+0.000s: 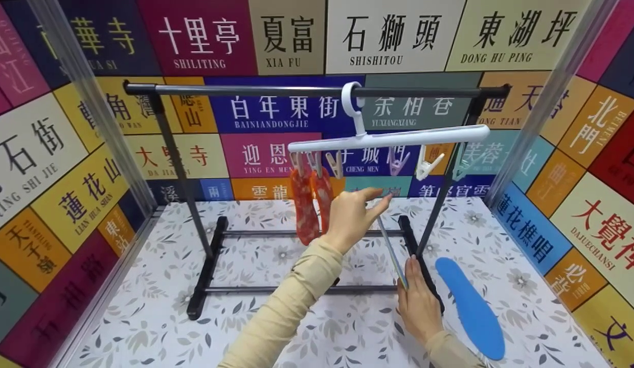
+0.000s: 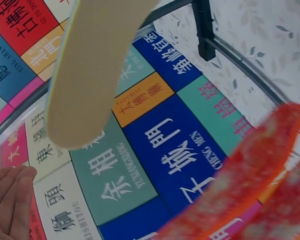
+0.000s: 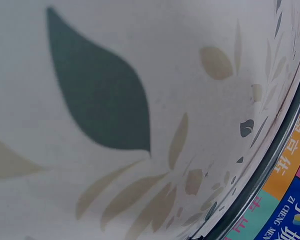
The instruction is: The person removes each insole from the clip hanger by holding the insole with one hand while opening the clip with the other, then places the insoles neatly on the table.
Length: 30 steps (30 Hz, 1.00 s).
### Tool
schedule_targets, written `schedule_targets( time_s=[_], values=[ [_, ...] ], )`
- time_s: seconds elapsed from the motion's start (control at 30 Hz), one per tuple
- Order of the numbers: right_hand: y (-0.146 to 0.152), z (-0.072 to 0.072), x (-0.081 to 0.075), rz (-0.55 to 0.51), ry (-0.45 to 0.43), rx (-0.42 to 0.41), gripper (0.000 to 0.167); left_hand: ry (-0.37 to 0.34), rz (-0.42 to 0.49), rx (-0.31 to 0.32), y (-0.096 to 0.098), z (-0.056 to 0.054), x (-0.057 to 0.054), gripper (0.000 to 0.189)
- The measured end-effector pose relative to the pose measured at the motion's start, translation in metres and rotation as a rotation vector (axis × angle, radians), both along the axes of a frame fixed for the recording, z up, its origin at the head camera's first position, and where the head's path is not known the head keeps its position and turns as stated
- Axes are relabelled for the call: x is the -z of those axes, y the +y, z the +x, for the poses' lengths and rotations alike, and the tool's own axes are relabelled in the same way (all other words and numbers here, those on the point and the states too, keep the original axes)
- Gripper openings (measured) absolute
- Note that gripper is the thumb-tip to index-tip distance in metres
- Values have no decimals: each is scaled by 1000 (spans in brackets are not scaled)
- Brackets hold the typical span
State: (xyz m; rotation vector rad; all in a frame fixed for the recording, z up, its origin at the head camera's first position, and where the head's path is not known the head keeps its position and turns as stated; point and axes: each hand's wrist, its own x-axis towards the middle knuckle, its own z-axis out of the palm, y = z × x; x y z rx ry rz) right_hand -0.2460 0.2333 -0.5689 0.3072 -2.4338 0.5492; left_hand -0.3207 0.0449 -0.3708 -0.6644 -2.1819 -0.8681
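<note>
My right hand [image 1: 418, 304] pinches the lower end of a thin insole [image 1: 390, 248], which stands edge-on and tilted in the head view. Its beige face [image 2: 92, 75] fills the upper left of the left wrist view. Near the insole's top end is my left hand [image 1: 350, 217], thumb and forefinger apart, holding nothing; its fingertips [image 2: 20, 182] show apart from the insole. Above hangs a white clip hanger [image 1: 393, 137] with several clips [image 1: 397, 162]. Two red mottled insoles [image 1: 303, 207] dangle from its left clips, partly behind my left hand. The right wrist view shows no hand.
A black rack [image 1: 255, 91] carries the hanger on its top bar; its feet [image 1: 208, 271] stand on the leaf-patterned table [image 1: 143, 306]. A blue insole [image 1: 470, 309] lies flat at the right. Walls of colourful lettered panels [image 1: 388, 36] enclose the back and sides.
</note>
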Motion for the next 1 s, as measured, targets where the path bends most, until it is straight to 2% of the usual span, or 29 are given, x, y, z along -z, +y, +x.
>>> schedule_targets(
  time_s=[0.4,0.6,0.73,1.0],
  values=[
    [3,6,-3,-25,-77,-1,57,-135,69,-117,-42,5,33,30],
    [8,9,-2,-36,-95,17,60,-156,83,-123,-57,8,46,32],
    [14,12,-1,-32,-144,35,63,-175,82,-130,-65,11,51,33],
    [27,15,1,-28,-60,62,58,-193,80,-190,-73,17,59,35]
  ],
)
